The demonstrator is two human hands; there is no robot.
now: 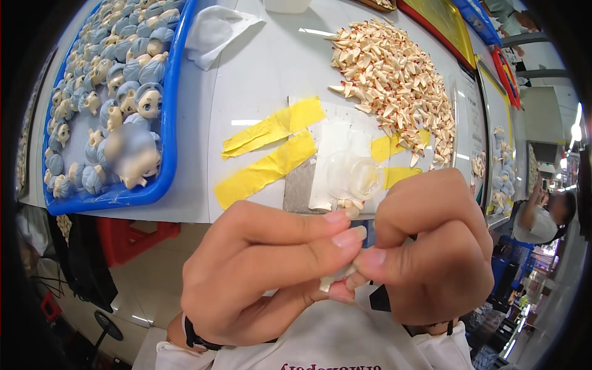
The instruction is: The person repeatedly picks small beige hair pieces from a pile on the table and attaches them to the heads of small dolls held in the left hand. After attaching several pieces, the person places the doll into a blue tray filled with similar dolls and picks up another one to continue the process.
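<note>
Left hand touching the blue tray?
Apart. The head view shows a strip of white tabletop between the left hand and the blue tray.

Glossy blue plastic tray [111,203], matt tape [266,169]

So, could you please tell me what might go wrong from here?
The small pale piece is mostly hidden among the fingers, so it might slip out unnoticed. The clear round container sits near the front edge of the table, close to the right hand, and could be knocked.
</note>
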